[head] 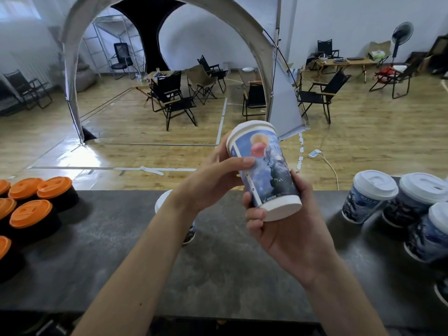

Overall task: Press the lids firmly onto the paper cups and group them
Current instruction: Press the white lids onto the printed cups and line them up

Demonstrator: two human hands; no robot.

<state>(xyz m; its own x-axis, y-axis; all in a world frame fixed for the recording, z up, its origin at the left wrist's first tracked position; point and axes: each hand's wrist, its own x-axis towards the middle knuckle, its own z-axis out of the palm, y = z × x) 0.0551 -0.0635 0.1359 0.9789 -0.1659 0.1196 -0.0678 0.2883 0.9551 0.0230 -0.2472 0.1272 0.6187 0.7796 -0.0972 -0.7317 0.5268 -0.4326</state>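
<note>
Dark grey counter fills the lower half of the head view. Beyond it lie a wooden floor, black folding chairs, a grey tent arch and, at the upper right of the frame, a standing fan.

At the centre of the frame both hands hold a printed paper cup in the air above the counter. It is tilted, with its base toward the camera at lower right and its white lid pointing up and away. The left hand grips the lid end: its thumb lies across the printed wall just below the rim, and the fingers wrap behind, mostly hidden. The right hand grips the base end, with its fingers curled round the lower wall.

Behind the left forearm another cup stands on the counter, largely hidden. At the right edge a cluster of white-lidded cups stands close together on the counter, some touching. At the left edge stands a group of black cups with orange lids, well apart from the white ones.
</note>
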